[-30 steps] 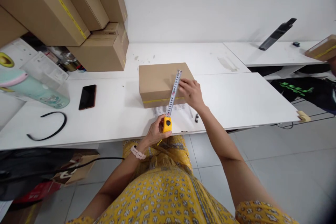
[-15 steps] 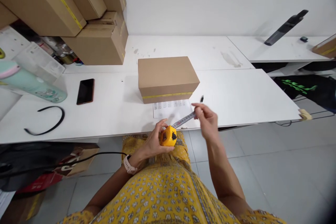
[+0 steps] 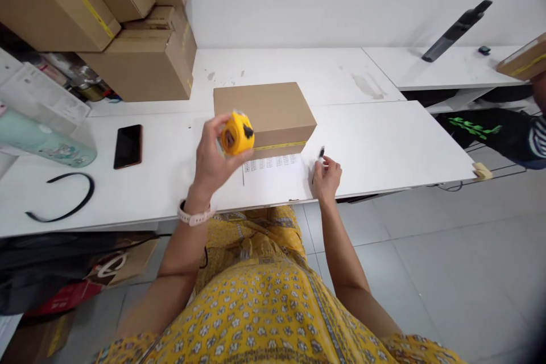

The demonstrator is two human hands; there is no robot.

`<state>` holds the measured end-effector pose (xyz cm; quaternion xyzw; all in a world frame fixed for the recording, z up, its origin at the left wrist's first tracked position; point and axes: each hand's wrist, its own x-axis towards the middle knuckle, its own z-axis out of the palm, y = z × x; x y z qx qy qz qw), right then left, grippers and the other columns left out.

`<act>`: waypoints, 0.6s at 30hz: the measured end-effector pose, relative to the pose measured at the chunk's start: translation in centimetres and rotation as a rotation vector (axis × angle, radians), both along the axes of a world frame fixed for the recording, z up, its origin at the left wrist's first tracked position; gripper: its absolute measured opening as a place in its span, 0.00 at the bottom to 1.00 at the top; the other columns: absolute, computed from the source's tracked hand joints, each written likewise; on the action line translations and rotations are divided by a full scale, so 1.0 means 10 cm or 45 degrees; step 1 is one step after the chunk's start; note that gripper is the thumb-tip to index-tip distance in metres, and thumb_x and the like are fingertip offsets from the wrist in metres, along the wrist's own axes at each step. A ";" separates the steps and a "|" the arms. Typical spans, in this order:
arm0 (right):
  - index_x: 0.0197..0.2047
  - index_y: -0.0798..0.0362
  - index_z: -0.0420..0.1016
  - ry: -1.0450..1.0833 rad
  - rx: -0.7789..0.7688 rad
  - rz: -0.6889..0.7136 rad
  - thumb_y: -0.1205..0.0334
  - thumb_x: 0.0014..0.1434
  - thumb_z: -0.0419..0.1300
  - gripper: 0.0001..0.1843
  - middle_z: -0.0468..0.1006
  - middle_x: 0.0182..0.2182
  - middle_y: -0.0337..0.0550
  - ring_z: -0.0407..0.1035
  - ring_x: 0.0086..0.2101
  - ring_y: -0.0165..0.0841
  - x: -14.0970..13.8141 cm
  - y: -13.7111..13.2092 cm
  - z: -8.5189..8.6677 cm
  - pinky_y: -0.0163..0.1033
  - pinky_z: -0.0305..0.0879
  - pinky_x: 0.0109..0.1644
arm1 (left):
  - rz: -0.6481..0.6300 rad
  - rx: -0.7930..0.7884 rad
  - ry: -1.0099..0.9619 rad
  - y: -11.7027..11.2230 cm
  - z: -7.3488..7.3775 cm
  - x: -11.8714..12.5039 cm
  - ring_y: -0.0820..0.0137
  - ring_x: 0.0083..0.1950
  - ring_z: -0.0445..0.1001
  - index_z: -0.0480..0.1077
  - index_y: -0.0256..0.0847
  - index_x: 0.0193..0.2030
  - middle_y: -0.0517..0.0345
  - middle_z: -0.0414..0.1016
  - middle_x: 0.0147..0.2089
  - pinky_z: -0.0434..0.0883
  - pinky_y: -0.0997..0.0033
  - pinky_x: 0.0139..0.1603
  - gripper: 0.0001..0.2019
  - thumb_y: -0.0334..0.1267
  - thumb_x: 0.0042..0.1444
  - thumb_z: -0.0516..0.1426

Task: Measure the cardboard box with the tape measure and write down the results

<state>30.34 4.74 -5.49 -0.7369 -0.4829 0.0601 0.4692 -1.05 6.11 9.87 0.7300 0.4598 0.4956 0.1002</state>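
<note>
My left hand (image 3: 211, 159) is raised above the table, closed around a yellow tape measure (image 3: 243, 139) in front of the box's left part. No long strip of its blade shows now. My right hand (image 3: 327, 181) is at the table's front, fingers pinched on a pen (image 3: 321, 153) whose dark end points away from me. Between the hands lies a white printed sheet (image 3: 273, 179) with rows of dark marks. A closed cardboard box (image 3: 264, 105) with yellow tape along its front stands behind the sheet and covers its far edge.
On the left are a phone (image 3: 128, 146), a black headband-like curve (image 3: 81, 205), a mint bottle (image 3: 46, 139) and stacked cardboard boxes (image 3: 140, 62). A dark slim device (image 3: 456, 31) stands at the back right. Part of another person (image 3: 538, 133) shows at the right edge.
My left hand has lifted the tape measure up and leftward, and its blade is no longer drawn out. My right hand has let go of the blade and moved down onto the pen.
</note>
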 end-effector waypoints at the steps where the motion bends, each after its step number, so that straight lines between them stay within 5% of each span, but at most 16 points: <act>1: 0.54 0.56 0.74 -0.048 -0.027 0.008 0.45 0.62 0.56 0.26 0.75 0.45 0.57 0.67 0.43 0.44 0.03 0.05 -0.06 0.54 0.67 0.51 | 0.050 0.021 0.053 0.15 0.06 0.00 0.58 0.57 0.76 0.62 0.46 0.65 0.49 0.71 0.61 0.76 0.53 0.58 0.35 0.44 0.52 0.69; 6: 0.59 0.58 0.72 -0.225 -0.087 -0.026 0.50 0.59 0.59 0.29 0.75 0.43 0.56 0.65 0.43 0.46 0.04 0.10 -0.15 0.56 0.64 0.53 | 0.150 -0.048 0.257 0.74 0.15 0.05 0.57 0.53 0.76 0.68 0.48 0.60 0.51 0.75 0.56 0.76 0.51 0.58 0.29 0.39 0.51 0.69; 10: 0.62 0.61 0.70 -0.286 -0.218 -0.033 0.57 0.61 0.55 0.28 0.74 0.39 0.54 0.68 0.41 0.46 0.06 0.12 -0.10 0.53 0.66 0.50 | 0.093 -0.038 0.381 0.89 0.11 0.08 0.52 0.63 0.72 0.69 0.43 0.61 0.47 0.74 0.60 0.67 0.43 0.67 0.24 0.44 0.59 0.64; 14: 0.62 0.59 0.71 -0.306 -0.341 -0.016 0.65 0.62 0.50 0.26 0.74 0.39 0.55 0.70 0.39 0.44 0.11 0.17 -0.01 0.49 0.66 0.46 | 0.121 0.166 0.292 0.47 -0.12 0.22 0.53 0.68 0.69 0.70 0.41 0.59 0.46 0.75 0.62 0.62 0.42 0.71 0.17 0.44 0.68 0.55; 18: 0.58 0.57 0.75 0.045 -0.216 0.046 0.62 0.62 0.50 0.24 0.74 0.35 0.49 0.69 0.34 0.40 0.20 0.08 0.09 0.48 0.68 0.44 | -0.087 0.061 0.327 -0.26 -0.69 0.33 0.59 0.55 0.79 0.75 0.42 0.51 0.49 0.82 0.49 0.72 0.49 0.63 0.12 0.40 0.69 0.52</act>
